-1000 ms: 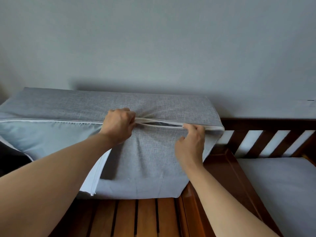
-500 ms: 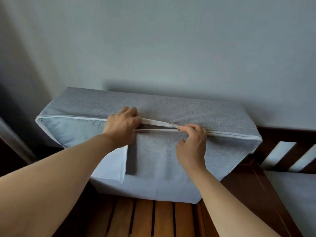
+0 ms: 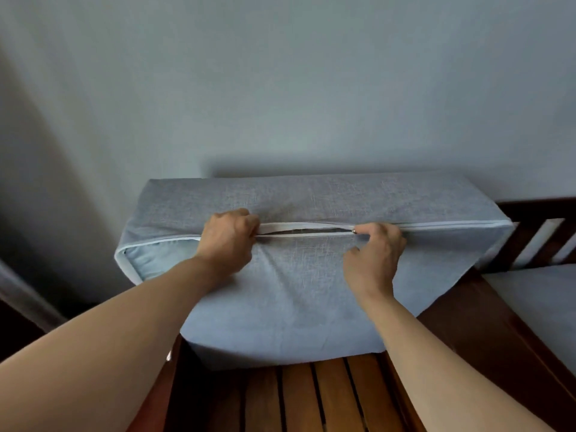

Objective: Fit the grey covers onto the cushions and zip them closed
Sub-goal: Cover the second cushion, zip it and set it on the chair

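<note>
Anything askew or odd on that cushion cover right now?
Only the unfinished zip: it gapes between the left hand and right hand, and pale inner cushion still shows at the grey fabric cover's left corner. No damage visible.

The cover (image 3: 290, 291) is grey woven cloth, matt and slubby like coarse linen, edged with smooth pale piping (image 3: 452, 225), and there's a small shiny metal zip pull (image 3: 354, 231). At the open corner the cushion (image 3: 146, 260) shows a finer, smoother pale-blue fabric. Underneath, dark polished wood slats (image 3: 330, 397) with a soft sheen; behind, a flat matt painted wall (image 3: 280, 88).
</note>
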Tool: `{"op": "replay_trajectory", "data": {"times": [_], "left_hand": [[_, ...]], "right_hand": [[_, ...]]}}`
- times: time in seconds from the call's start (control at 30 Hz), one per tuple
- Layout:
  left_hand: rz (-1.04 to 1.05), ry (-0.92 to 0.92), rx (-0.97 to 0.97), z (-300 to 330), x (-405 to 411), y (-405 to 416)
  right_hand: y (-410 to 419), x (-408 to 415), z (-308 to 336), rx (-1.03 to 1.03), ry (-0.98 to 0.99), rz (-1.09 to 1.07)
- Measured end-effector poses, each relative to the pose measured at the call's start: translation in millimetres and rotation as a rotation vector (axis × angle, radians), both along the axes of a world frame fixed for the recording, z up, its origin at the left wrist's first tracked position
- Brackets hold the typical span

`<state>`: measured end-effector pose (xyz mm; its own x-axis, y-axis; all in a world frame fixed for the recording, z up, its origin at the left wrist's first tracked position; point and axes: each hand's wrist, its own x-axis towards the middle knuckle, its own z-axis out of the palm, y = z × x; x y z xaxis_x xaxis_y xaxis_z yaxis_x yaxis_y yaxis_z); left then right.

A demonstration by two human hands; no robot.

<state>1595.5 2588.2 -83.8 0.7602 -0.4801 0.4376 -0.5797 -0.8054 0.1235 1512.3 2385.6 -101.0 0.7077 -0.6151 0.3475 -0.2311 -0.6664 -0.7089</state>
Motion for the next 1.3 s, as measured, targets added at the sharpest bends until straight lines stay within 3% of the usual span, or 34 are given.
{"op": "replay_trajectory", "data": {"times": [0.23,0.43,0.57,0.83,1.3], "left_hand": [[-0.055,-0.018,-0.042,-2.0,3.5,6.1],[-0.008,-0.102,0.114,-6.9,-10.0,60.1],[0.058,-0.143,0.104,-4.0,-8.7,97.7],[0.043,-0.115,-0.106,-10.1,-0.7,107.1],[0.209,-0.033,-0.204,-8.1,4.6,170.4]], "right_hand": [[96.1,7.9,-0.7,-0.079,0.04,0.331],[79.8,7.2,-11.8,0.078,-0.052,0.265],[82.2,7.4,-21.8,-0.099,-0.1,0.174],[85.1,8.4,-28.4,-0.172,-0.122,0.181],[91.0,11.6,-28.6,-0.132,-0.115,0.153]]}}
